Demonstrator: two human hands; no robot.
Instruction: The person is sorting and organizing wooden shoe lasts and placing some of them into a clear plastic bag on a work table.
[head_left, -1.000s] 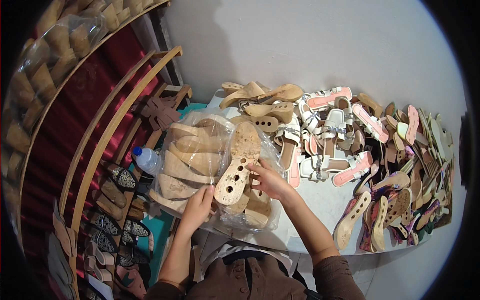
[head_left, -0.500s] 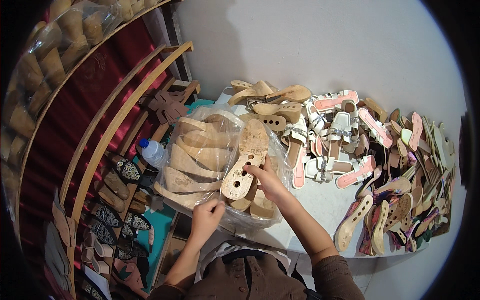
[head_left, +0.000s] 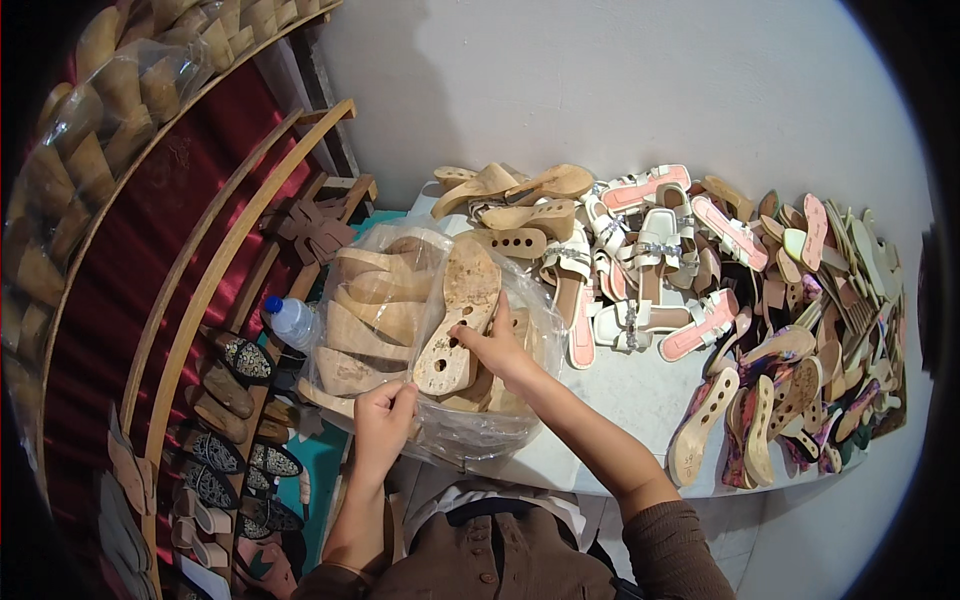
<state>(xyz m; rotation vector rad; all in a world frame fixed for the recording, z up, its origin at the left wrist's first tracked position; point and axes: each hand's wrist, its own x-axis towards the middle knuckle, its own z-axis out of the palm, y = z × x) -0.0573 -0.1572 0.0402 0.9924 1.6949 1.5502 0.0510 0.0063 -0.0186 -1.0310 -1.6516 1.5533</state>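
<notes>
My right hand grips a wooden wedge shoe sole by its edge, with the thumb on the face near the round holes. The sole is pale, with dark specks and stains. It lies tilted over a clear plastic bag that holds several more wooden wedge soles. My left hand is closed in a pinch at the bag's near edge, close to the sole's lower end. What sits between its fingertips looks like the bag's film.
White strappy sandals with pink insoles lie right of the bag on a white table. Loose soles heap at the far right. A blue-capped water bottle and a wooden rack of shoes stand on the left.
The whole view has shifted slightly, so the table things appear further left. My left hand has come up closer to the lower end of the sole. My right hand keeps its grip.
</notes>
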